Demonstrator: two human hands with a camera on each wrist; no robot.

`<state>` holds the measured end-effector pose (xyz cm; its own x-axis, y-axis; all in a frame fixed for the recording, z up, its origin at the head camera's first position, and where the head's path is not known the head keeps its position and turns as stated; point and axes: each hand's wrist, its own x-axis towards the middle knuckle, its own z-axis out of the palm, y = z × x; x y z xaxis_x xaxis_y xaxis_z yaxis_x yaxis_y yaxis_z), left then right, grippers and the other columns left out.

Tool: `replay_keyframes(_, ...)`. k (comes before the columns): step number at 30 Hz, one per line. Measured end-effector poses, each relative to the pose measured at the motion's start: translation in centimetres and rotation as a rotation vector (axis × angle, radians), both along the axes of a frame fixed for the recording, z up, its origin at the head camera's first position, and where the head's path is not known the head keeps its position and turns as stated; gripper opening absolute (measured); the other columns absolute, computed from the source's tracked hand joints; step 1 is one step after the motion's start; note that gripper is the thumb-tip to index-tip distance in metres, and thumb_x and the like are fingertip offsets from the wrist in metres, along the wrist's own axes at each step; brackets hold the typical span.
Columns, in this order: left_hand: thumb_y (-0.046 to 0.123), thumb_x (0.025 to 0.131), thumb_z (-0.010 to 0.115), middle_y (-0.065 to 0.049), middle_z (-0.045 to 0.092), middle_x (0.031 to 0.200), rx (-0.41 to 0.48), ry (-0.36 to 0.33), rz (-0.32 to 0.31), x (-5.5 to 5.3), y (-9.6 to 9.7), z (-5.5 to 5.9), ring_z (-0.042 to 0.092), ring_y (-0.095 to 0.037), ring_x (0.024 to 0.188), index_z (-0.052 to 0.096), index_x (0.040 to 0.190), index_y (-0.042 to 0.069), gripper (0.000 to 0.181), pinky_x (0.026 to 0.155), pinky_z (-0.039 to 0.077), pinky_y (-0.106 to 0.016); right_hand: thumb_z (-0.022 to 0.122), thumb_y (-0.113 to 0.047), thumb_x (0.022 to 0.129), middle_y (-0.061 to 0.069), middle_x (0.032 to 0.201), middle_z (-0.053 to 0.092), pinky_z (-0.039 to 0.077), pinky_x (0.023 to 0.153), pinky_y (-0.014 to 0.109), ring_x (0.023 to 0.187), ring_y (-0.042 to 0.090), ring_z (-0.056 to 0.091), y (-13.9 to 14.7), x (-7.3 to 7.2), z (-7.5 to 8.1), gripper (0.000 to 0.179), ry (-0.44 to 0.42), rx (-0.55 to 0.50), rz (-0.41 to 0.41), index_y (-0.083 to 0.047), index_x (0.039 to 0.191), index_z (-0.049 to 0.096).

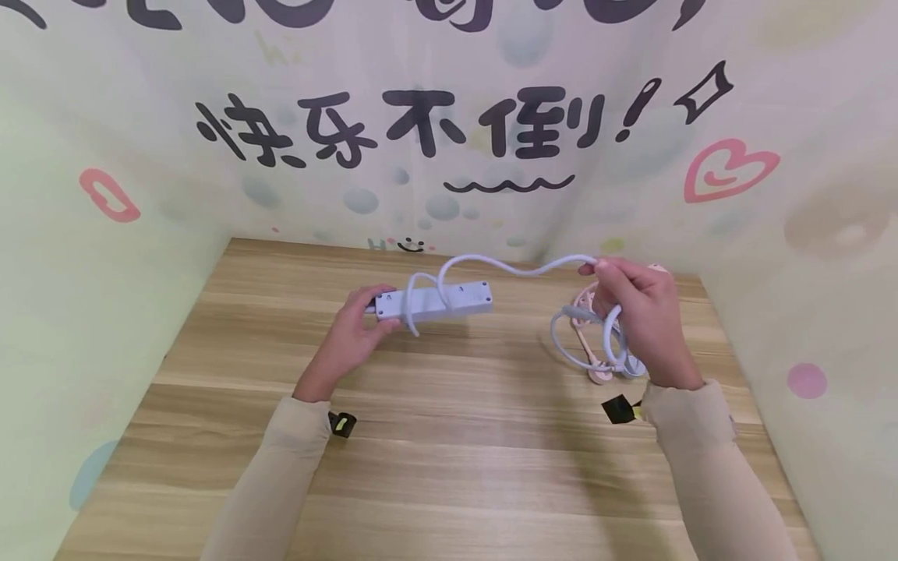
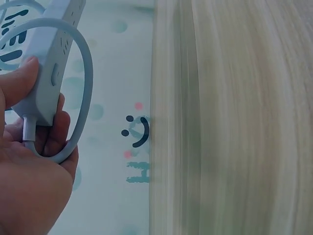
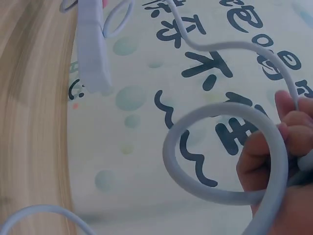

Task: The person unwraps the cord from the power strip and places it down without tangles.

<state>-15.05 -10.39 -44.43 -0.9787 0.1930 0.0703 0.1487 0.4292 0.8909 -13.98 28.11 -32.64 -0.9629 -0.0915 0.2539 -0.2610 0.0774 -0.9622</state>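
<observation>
My left hand (image 1: 356,331) grips one end of a white power strip (image 1: 466,298), thumb on one side and fingers on the other, above the table. In the left wrist view, the cord (image 2: 87,63) leaves the strip's held end and bends in a loop past my palm. Part of that cord crosses over the strip in the head view. Off to the right, my right hand (image 1: 647,315) pinches the cord, which runs in a wavy line between both hands. Loose coils (image 3: 171,147) of it hang from the right hand; the plug cannot be made out.
Behind and below the right hand, pink and white items (image 1: 599,374) lie on the wooden table (image 1: 463,467), partly hidden by the coils. A printed cloth (image 1: 631,218) rises along the table's back edge and both sides. Black straps (image 1: 619,409) sit at the wrists.
</observation>
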Motion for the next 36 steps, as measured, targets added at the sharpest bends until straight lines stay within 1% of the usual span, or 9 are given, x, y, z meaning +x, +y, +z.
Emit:
replay_keyframes(3,0.01,0.096,0.069,-0.019,0.054,0.135,-0.007,0.006,0.027,-0.2,0.0,0.1,0.053,-0.035,0.123,0.051,0.144,0.007,0.051,0.108,0.047,-0.058,0.06,-0.011,0.102,0.001,0.054,0.046,0.044,0.052,0.023,0.052,0.017,0.045,0.3,0.5,-0.4,0.023,0.043,0.087,0.065,0.007,0.095,0.072)
replay_keyframes(7,0.008,0.096,0.068,-0.02,0.053,0.136,-0.015,0.017,0.051,-0.3,0.1,0.1,0.052,-0.036,0.124,0.049,0.145,0.005,0.052,0.109,0.046,-0.057,0.059,-0.008,0.102,0.001,0.056,0.048,0.044,0.054,0.024,0.057,0.015,0.047,0.4,1.1,-1.4,0.02,0.02,0.208,0.119,0.004,0.095,0.073)
replay_keyframes(10,0.009,0.096,0.068,-0.022,0.051,0.138,-0.012,0.014,0.079,-0.4,0.1,0.2,0.051,-0.037,0.126,0.048,0.146,0.005,0.054,0.11,0.045,-0.059,0.058,-0.011,0.103,-0.002,0.057,0.046,0.039,0.048,0.028,0.054,0.014,0.043,0.4,1.6,-2.2,0.021,-0.058,0.264,0.168,0.004,0.102,0.073)
replay_keyframes(13,0.012,0.097,0.069,-0.024,0.05,0.141,0.009,0.013,0.116,-0.5,0.0,0.2,0.052,-0.039,0.127,0.047,0.147,0.005,0.055,0.111,0.044,-0.06,0.059,-0.013,0.103,-0.001,0.057,0.046,0.038,0.046,0.029,0.052,0.014,0.043,0.3,1.7,-3.2,0.021,-0.093,0.351,0.2,0.001,0.103,0.075)
replay_keyframes(18,0.014,0.096,0.07,-0.025,0.05,0.142,0.043,0.018,0.142,-0.6,-0.1,0.2,0.052,-0.041,0.128,0.048,0.146,0.005,0.056,0.111,0.045,-0.061,0.062,-0.027,0.103,-0.003,0.062,0.05,0.042,0.052,0.027,0.057,0.012,0.047,0.3,1.2,-5.5,0.022,-0.172,0.514,0.191,-0.012,0.103,0.078)
replay_keyframes(20,0.014,0.096,0.07,-0.025,0.05,0.141,0.042,0.015,0.139,-0.7,-0.2,0.1,0.052,-0.04,0.128,0.048,0.146,0.005,0.055,0.111,0.045,-0.06,0.061,-0.03,0.103,-0.004,0.063,0.049,0.043,0.054,0.027,0.059,0.011,0.047,0.4,0.9,-6.5,0.024,-0.205,0.537,0.184,-0.013,0.103,0.078)
replay_keyframes(26,0.014,0.097,0.069,-0.024,0.05,0.14,0.039,0.011,0.134,-0.5,-0.3,-0.1,0.051,-0.039,0.126,0.048,0.146,0.005,0.055,0.109,0.046,-0.059,0.059,-0.034,0.104,-0.001,0.066,0.048,0.047,0.053,0.028,0.061,0.011,0.048,0.8,0.0,-9.0,0.029,-0.264,0.525,0.171,-0.011,0.103,0.078)
replay_keyframes(29,0.013,0.097,0.069,-0.024,0.05,0.139,0.042,0.015,0.139,-0.5,-0.3,-0.1,0.051,-0.038,0.125,0.048,0.146,0.005,0.054,0.108,0.046,-0.058,0.059,-0.037,0.103,0.0,0.068,0.049,0.052,0.054,0.03,0.062,0.011,0.05,1.0,-0.3,-9.7,0.031,-0.299,0.523,0.161,-0.013,0.103,0.078)
replay_keyframes(36,0.011,0.095,0.07,-0.025,0.05,0.137,0.058,0.036,0.133,-0.4,-0.3,-0.3,0.051,-0.039,0.125,0.05,0.145,0.005,0.054,0.107,0.046,-0.059,0.059,-0.037,0.104,-0.001,0.071,0.049,0.054,0.056,0.031,0.066,0.013,0.053,0.6,-0.8,-10.9,0.04,-0.366,0.492,0.136,-0.001,0.109,0.076)
